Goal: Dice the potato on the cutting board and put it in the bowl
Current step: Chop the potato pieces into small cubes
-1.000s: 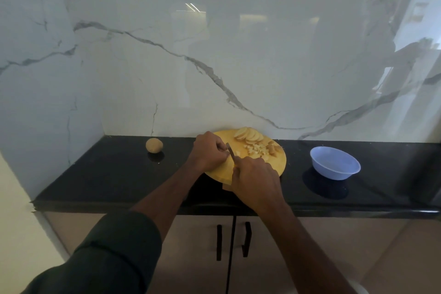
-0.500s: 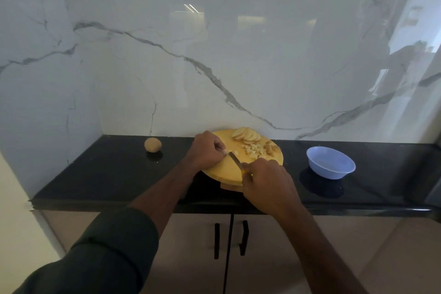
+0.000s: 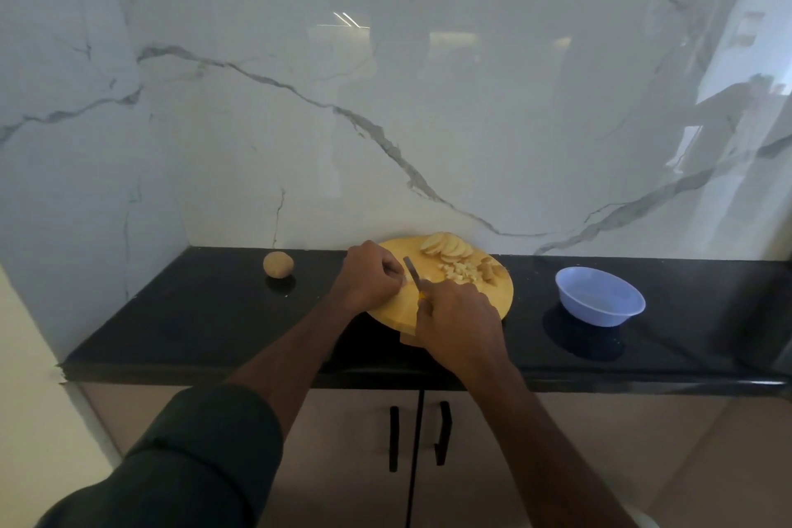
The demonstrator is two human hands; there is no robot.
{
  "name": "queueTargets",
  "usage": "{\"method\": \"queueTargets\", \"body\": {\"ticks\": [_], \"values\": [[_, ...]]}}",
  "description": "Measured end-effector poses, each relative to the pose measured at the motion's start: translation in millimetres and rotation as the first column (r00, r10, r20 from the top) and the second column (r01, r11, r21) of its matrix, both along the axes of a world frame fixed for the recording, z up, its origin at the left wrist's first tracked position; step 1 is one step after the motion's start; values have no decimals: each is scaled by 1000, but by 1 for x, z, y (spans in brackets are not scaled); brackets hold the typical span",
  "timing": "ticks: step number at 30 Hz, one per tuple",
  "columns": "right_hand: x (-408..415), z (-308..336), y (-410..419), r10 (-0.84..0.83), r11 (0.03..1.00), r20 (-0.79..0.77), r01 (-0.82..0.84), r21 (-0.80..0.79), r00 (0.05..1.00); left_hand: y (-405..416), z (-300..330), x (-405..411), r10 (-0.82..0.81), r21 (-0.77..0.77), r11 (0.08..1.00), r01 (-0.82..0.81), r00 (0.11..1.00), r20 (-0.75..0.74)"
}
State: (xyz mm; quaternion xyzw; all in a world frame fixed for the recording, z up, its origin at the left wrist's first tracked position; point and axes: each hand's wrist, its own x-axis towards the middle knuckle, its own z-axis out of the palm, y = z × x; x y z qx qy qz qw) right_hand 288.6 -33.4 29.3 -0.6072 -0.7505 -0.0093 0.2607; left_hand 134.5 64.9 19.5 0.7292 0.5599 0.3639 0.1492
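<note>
Hands first: my right hand [image 3: 458,324] is closed around the handle of a knife [image 3: 412,270], and the blade points away from me, tilted over the left part of the cutting board [image 3: 503,296]. My left hand [image 3: 372,279] is curled with the fingers bent down, just beside the blade on its left. It seems to press on a small piece of potato under the fingertips, but the piece is almost hidden, so I cannot tell its shape. The two hands are close together and nearly touching.

On the far side of the round wooden board lies a row of potato slices [image 3: 445,248], overlapping each other. Near them, toward the right, there is a small heap of diced potato [image 3: 460,272] and a few longer strips [image 3: 488,269] beside it.

The board stands on a black counter [image 3: 193,313]. A whole potato [image 3: 278,264] with its skin sits on the counter to the left, well apart from the board. To the right of the board is a light blue bowl [image 3: 600,302]; I see no potato in it. Behind everything is a white marble wall [image 3: 385,120] with grey veins.
</note>
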Motion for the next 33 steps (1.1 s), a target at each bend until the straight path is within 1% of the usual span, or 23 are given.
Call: {"method": "queueTargets", "body": {"ticks": [10,14,20,23,27,29,31,33], "values": [[-3,1,0,-30,999,60,32,-38,998,5,-2,2,-1,13,1000,1,1000,-15],[-5,2,2,-29,997,37,32,-75,999,7,-4,4,9,27,1000,-9,1000,-1],[2,-1,-7,17,993,28,-14,-114,999,8,-5,6,21,39,999,-22,999,25],[16,1,-17,34,995,20,-32,-97,999,9,-6,6,11,18,1000,-12,999,36],[30,0,-31,39,996,-91,-45,-72,995,6,-5,7,-13,16,1000,12,998,58],[35,1,-32,-3,999,-123,-3,-46,992,7,-6,9,-26,24,999,24,997,68],[36,3,-30,-36,999,-114,33,-29,993,6,-6,8,-38,26,999,36,995,87],[32,4,-28,-32,999,-79,31,-12,996,7,-6,5,-38,23,999,36,993,112]]}}
